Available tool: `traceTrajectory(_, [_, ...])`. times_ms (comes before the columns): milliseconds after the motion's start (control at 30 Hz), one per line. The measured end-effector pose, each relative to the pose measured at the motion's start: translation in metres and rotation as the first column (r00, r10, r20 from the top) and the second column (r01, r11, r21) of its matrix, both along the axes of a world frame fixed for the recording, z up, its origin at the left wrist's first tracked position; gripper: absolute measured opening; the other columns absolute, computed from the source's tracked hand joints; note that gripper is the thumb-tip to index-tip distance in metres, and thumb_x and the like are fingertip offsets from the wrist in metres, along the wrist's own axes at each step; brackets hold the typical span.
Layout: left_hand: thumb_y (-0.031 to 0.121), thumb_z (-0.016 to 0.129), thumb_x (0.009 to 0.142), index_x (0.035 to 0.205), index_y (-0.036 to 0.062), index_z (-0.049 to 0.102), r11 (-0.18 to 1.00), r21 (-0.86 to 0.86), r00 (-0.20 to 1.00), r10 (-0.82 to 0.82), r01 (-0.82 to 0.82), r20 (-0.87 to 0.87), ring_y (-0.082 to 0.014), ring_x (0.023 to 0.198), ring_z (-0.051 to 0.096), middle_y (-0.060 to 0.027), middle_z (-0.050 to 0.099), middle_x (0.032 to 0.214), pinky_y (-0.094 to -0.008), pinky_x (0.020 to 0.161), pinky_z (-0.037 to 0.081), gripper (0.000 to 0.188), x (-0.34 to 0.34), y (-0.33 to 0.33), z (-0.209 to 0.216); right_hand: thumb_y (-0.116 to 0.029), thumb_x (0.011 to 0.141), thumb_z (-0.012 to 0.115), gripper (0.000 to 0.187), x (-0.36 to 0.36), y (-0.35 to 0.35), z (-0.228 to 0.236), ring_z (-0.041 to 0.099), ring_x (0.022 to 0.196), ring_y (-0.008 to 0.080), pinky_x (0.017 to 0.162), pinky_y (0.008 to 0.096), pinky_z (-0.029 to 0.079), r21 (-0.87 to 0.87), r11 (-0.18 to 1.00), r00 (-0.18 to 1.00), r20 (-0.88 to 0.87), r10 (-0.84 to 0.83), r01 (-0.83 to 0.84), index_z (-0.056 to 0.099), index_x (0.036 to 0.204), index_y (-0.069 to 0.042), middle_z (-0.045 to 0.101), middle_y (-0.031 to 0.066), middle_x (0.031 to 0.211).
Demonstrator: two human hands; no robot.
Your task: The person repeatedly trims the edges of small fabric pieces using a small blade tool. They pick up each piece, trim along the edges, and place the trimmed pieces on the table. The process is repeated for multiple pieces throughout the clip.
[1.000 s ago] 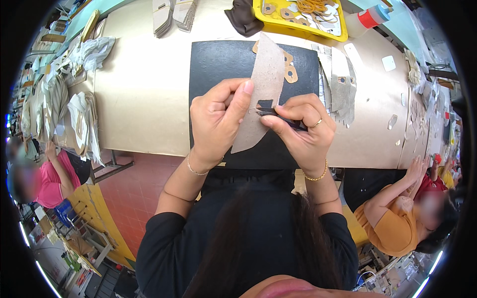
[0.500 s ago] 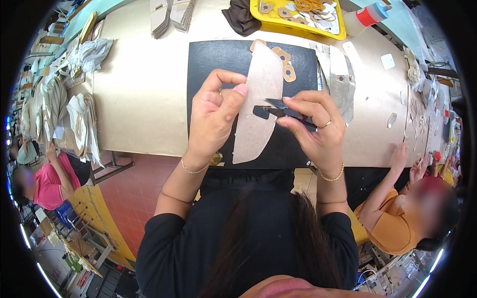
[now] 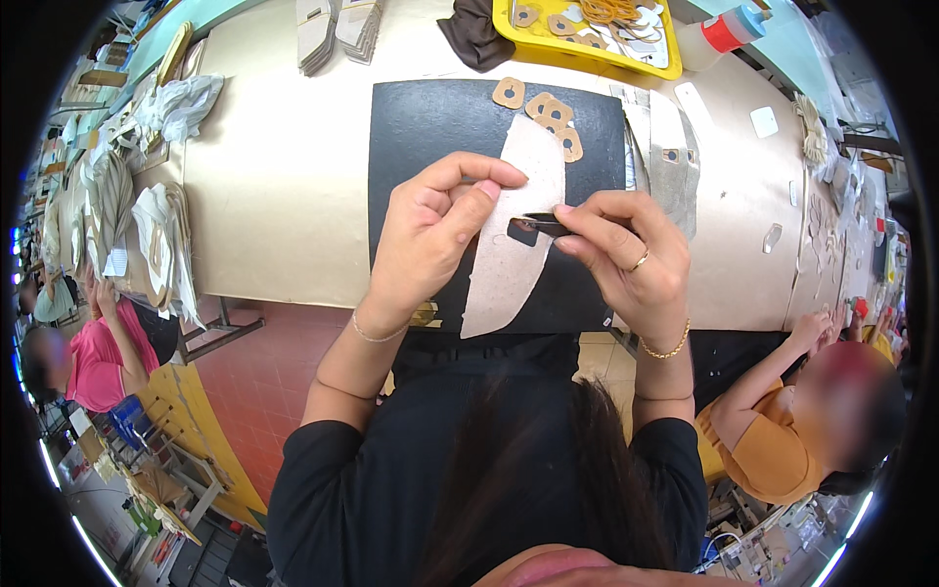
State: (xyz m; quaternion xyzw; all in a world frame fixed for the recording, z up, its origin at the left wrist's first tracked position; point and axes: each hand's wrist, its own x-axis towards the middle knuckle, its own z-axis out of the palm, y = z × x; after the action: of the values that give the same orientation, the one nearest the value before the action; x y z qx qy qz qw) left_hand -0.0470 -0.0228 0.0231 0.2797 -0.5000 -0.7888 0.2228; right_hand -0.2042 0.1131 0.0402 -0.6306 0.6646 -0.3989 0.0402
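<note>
A long, pale beige piece of fabric or leather (image 3: 499, 284) with a cut-out opening hangs over the black mat. My left hand (image 3: 430, 230) pinches its left edge between thumb and fingers. In my right hand (image 3: 636, 254) are small black thread snips (image 3: 548, 224), shut in my fingers, their blades at the opening's upper edge. Several tan rounded pieces with keyhole-shaped holes (image 3: 509, 93) lie at the far end of the black mat (image 3: 421, 117), partly behind the pale piece's tip.
A yellow tray (image 3: 587, 55) of small cut pieces stands at the back, beside a bottle with a red band (image 3: 724, 34). Grey cut panels (image 3: 675, 176) lie right of the mat, stacked strips (image 3: 360, 29) at the back left. Co-workers sit left and right.
The pale piece has come lower, uncovering more of the tan pieces. My right hand has shifted slightly right and down, and the snips' blades now look closer together at the opening.
</note>
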Motion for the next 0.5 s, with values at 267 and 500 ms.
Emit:
traceTrajectory(267, [0.002, 0.053, 0.096, 0.108, -0.0052, 0.063, 0.996, -0.035, 0.996, -0.083, 0.084, 0.038, -0.0100, 0.089, 0.065, -0.0096, 0.068, 0.100, -0.0222, 0.081, 0.051, 0.017, 0.008, -0.005, 0.004, -0.012, 0.071, 0.082, 0.030, 0.000, 0.000, 0.002, 0.062, 0.068, 0.0188, 0.056, 0.0293, 0.049, -0.019, 1.000, 0.999, 0.043, -0.007, 0.008, 0.074, 0.100, -0.008, 0.064, 0.0060, 0.086])
traceTrajectory(500, [0.003, 0.053, 0.097, 0.106, -0.0025, 0.067, 0.987, -0.142, 0.996, -0.077, 0.069, -0.046, 0.0025, 0.063, 0.046, 0.0001, 0.067, 0.083, -0.0150, 0.056, 0.035, 0.018, 0.009, -0.003, 0.006, -0.009, 0.070, 0.083, 0.034, 0.002, 0.003, 0.011, 0.062, 0.074, 0.0184, 0.062, 0.0281, 0.050, 0.028, 1.000, 0.993, 0.119, -0.005, 0.002, 0.074, 0.102, -0.004, 0.063, 0.0079, 0.088])
